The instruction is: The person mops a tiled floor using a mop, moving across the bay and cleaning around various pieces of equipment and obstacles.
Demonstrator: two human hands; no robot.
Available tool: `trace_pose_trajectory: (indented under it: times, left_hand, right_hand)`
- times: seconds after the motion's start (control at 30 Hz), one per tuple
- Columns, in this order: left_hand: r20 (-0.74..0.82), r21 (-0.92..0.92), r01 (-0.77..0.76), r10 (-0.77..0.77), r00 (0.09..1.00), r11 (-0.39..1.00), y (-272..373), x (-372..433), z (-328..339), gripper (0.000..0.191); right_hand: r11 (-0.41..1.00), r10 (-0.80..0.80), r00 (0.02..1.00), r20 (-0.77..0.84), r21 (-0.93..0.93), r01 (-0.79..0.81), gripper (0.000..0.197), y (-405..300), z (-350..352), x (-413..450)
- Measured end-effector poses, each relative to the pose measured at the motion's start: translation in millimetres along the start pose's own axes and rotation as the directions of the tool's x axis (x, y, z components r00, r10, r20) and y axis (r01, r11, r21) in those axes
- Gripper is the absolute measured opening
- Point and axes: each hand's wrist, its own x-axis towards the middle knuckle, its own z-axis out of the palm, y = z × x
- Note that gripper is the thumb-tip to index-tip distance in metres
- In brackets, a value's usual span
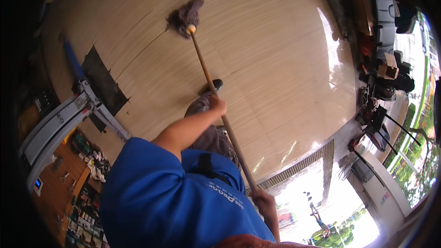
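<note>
I hold a string mop by its long wooden handle [202, 62]. Its grey-brown mop head [186, 15] lies on the beige tiled floor [268, 65], ahead of my feet, and looks slightly blurred. My left hand [217, 106] is closed around the middle of the handle, with the arm stretched forward. Nearer my body, my right hand [264, 200] grips the upper part of the handle at my right side. The handle passes close by my dark shoe [216, 85] and grey trousers [198, 106].
To the left are a grey metal lift frame [55, 127], a dark floor patch [105, 79] and a wooden workbench [57, 175] with tools. A metal drain grate [296, 165] crosses the floor at right. Boxes and equipment [382, 75] line the right side. A person [320, 225] stands outside.
</note>
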Motion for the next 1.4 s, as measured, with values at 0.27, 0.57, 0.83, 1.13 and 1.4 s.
trace_pose_trajectory:
  times: [0.27, 0.57, 0.83, 1.13, 1.4]
  left_hand:
    - [-0.018, -0.199, 0.003, -0.007, 1.0, 0.98, 30.1, 26.6, -32.8, 0.037]
    - [-0.167, -0.299, 0.015, -0.068, 0.984, 0.954, 156.0, 134.6, -150.5, 0.039]
    - [0.081, -0.123, 0.119, -0.11, 0.991, 0.985, 111.2, 36.2, -53.7, 0.038]
    - [0.288, 0.065, 0.145, -0.157, 0.945, 0.987, 53.9, -43.9, 34.8, 0.047]
    - [0.036, 0.009, 0.065, -0.066, 0.997, 0.998, 110.8, 107.6, -77.5, 0.067]
  right_hand:
    - [0.995, -0.082, 0.982, -0.172, -0.077, 0.07, 0.021, -15.5, 29.3, 29.7]
    - [0.905, -0.403, 0.905, -0.136, 0.091, 0.417, 0.019, -97.5, 101.3, 314.3]
    - [0.993, -0.016, 0.984, -0.18, 0.116, 0.037, 0.019, 17.9, 35.8, 103.5]
    - [0.967, 0.201, 0.907, -0.37, 0.226, -0.122, 0.02, -7.1, -3.5, -80.8]
    - [0.984, 0.045, 0.978, -0.206, 0.18, -0.008, 0.02, -36.6, -5.6, 124.1]
